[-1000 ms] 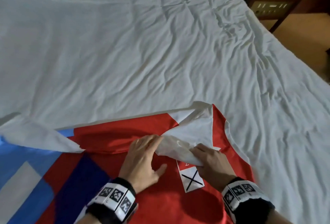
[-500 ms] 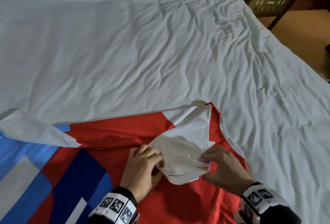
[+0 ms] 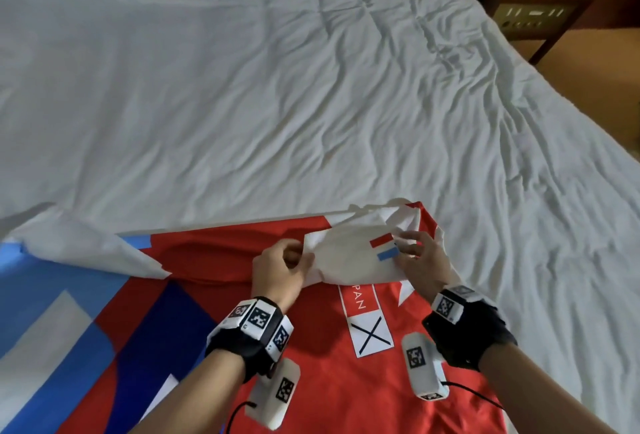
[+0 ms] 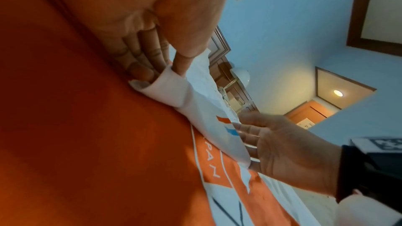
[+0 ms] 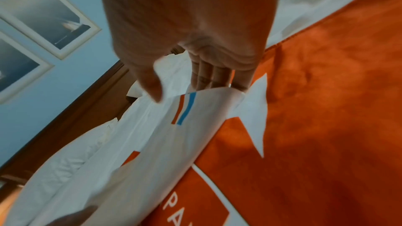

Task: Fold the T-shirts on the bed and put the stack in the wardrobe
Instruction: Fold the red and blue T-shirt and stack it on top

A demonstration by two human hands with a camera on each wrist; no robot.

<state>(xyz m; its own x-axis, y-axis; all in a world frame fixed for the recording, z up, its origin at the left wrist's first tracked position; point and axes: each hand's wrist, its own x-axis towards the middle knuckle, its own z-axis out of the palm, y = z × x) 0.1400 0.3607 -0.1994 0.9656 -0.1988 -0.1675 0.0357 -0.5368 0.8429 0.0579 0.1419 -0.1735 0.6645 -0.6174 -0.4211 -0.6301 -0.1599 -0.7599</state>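
Red fabric, head view: T-shirt (image 3: 346,381) is lying spread at the 6 o'clock edge of the bed (image 3: 311,104), its white sleeve (image 3: 349,257) doubling back over the chest.
Left hand, head view: left hand (image 3: 280,269) is pinching the sleeve's cuff end, at 9 o'clock of the sleeve.
Right hand, head view: right hand (image 3: 420,257) is pinching the sleeve edge beside the red and blue stripes (image 3: 384,247), at 3 o'clock of the sleeve.
Left wrist view: fingers (image 4: 141,61) are curling into the cuff (image 4: 167,88), thumb pressing on top; the right hand is gripping the far edge.
Right wrist view: thumb (image 5: 152,88) is lying over the sleeve and the fingers are tucking under it; orange-red body cloth is filling 3 to 6 o'clock.
Risk: slack cloth is likely bunching under the sleeve, and uneven pull from the two hands could leave a crooked fold.
Risk, second: the shirt's loose white corner (image 3: 86,246) at 9 o'clock could drag and undo the flat lay.
Containers: nightstand (image 3: 540,14) at 1 o'clock is holding items too blurred to name; the wardrobe is not showing in the head view.
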